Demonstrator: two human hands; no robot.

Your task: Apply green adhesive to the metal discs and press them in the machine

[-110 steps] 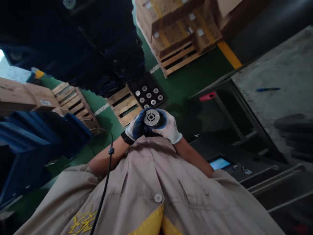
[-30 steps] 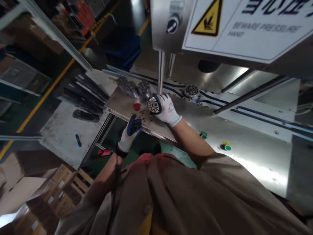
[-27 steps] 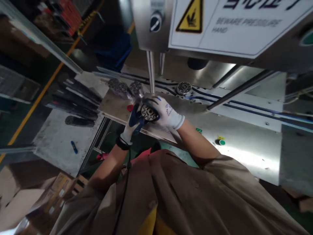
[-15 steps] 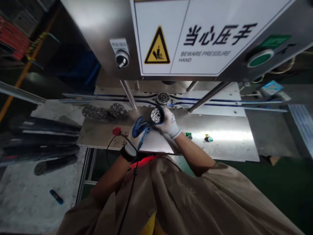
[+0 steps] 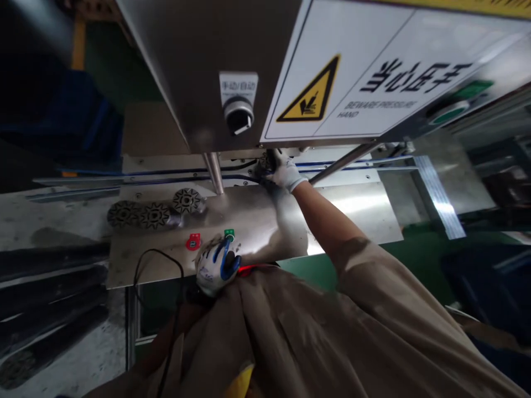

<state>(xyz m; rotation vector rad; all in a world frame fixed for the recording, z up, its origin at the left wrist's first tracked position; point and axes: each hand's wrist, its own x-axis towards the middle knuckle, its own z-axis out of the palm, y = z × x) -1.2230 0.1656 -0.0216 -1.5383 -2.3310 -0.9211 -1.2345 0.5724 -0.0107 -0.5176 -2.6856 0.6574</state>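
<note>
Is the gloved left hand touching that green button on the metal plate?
Touching, it seems. In the head view a fingertip of the left hand lies on the near edge of the green button, no gap visible between them, beside the red button.

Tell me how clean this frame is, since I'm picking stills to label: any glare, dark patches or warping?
Head view: glare on the steel plate right of the right hand, which reaches into shadow under the press housing; the left side is dark and murky; the left hand is fairly sharp; the warning sign is tilted, with wide-angle stretch at the edges.
</note>
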